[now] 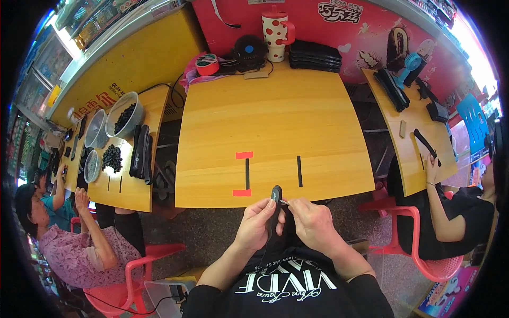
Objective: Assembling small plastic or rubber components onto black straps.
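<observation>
The left hand (255, 223) grips a long, black, round-ended strip (276, 192). The right hand (314, 220) pinches a slim, metallic-looking piece (284, 202) beside it

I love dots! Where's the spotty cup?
Head view, top middle: the spotty cup stands at the far edge of the table, just left of the black stack.

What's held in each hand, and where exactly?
The left hand pinches a long black strip just below its rounded upper end; what the right hand holds cannot be told.
</observation>
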Tool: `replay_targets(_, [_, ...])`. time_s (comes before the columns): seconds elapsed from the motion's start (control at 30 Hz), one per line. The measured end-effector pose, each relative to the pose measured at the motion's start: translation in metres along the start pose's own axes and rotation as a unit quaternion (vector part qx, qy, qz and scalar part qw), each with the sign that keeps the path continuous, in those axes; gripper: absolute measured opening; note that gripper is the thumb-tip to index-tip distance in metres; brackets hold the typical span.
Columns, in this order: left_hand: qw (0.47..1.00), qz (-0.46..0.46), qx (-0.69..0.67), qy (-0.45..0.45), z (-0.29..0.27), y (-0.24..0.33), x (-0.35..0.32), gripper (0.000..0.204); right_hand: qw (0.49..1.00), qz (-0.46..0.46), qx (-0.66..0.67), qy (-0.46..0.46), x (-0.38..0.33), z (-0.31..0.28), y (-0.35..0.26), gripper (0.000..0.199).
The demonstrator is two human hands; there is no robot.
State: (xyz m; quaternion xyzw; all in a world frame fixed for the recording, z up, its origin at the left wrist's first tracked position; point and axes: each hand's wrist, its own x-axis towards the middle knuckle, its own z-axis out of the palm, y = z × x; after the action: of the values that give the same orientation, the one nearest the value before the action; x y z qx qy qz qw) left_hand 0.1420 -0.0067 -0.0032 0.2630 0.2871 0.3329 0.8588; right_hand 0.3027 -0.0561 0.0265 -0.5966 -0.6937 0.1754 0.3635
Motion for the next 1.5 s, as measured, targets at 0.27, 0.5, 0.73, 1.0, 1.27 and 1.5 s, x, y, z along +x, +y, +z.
replay_targets(0.27, [1.000,0.014,0.023,-0.004,-0.001,-0.004,0.001,0.026,1.000,0.009,0.006,-0.005,0.001,-0.001,-0.001,0.013])
replay_targets(0.5, [0.998,0.029,0.050,0.004,-0.001,-0.005,0.001,0.028,1.000,0.012,0.008,-0.013,0.000,-0.001,0.002,0.012])
replay_targets(0.73, [0.997,0.046,0.059,0.014,0.000,-0.006,0.000,0.026,0.999,0.020,0.033,-0.032,0.000,-0.002,0.003,0.013])
replay_targets(1.0, [0.953,0.151,0.254,0.066,0.003,-0.009,-0.002,0.016,0.992,0.035,0.124,-0.011,-0.003,0.005,0.004,0.008])
replay_targets(1.27, [0.874,0.226,0.425,0.062,0.008,0.000,-0.004,0.011,0.987,0.006,0.149,0.057,-0.004,0.012,0.010,0.006])
replay_targets(1.5, [0.813,0.299,0.500,0.012,0.013,0.009,-0.004,0.010,0.910,0.158,0.381,-0.044,-0.005,0.003,0.017,0.007])
